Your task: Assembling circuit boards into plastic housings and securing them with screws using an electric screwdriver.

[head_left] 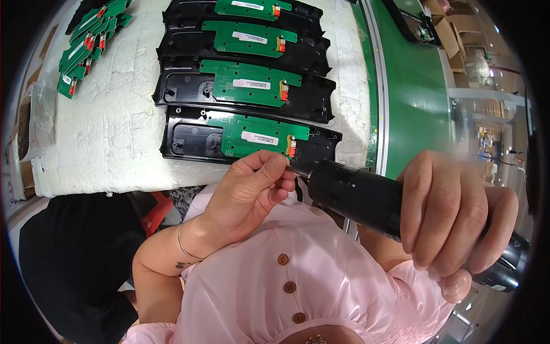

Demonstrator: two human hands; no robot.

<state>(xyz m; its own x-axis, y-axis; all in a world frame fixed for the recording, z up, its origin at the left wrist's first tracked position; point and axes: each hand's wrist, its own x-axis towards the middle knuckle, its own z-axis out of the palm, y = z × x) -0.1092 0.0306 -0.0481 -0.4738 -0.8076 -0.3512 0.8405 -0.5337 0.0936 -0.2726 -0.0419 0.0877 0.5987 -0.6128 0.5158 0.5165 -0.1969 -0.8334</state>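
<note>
The black electric screwdriver (366, 198) lies level over the person's pink blouse (298, 269), the right hand (452, 215) clenched around its body, the left hand's (252, 192) fingertips (281, 166) pinching its bit tip, just below 4 black housings with green circuit boards (260, 135) on the white-padded bench (109, 126).

black trays with green boards (252, 83), loose boards (86, 46), green conveyor (412, 97)

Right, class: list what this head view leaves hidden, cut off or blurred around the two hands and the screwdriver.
- Bit tip of the black electric screwdriver: covered by the left hand fingers.
- Screwdriver's rear end: hidden behind the right hand.
- Any screw held: too small, pinched out of sight.
- Topmost black housing: cut off by the upper edge.
- Shelves far right: blurred.
</note>
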